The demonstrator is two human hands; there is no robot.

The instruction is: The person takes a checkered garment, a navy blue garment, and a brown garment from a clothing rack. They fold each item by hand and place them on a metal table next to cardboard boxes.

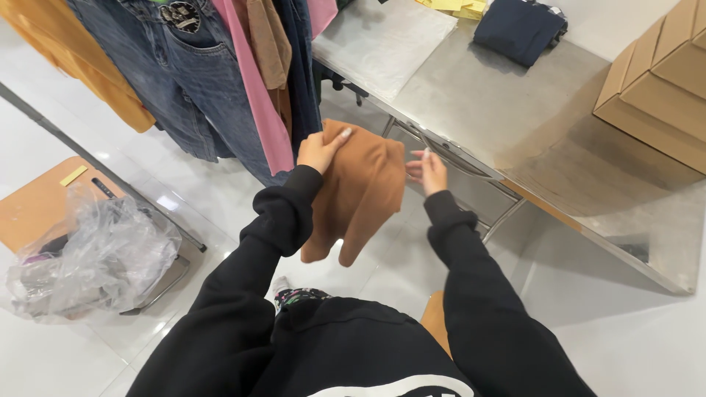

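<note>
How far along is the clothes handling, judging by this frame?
Done: one dark navy garment lies folded on the metal table. In hand: the left hand has a grip on the top of a brown garment, held in the air; the right hand touches its edge. Left: jeans and a pink garment hang on the rack.

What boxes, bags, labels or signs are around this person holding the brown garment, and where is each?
Cardboard boxes: stacked at the steel table's right end, plain tan, rectangular.
Clear plastic bag: crumpled on the floor at left, see-through, holding dark items.
Yellow label: small strip on a brown board at far left.
Yellow slips: a pile at the table's far edge.
Dark patch: on the hanging jeans' waistband.
No screens in view.
</note>
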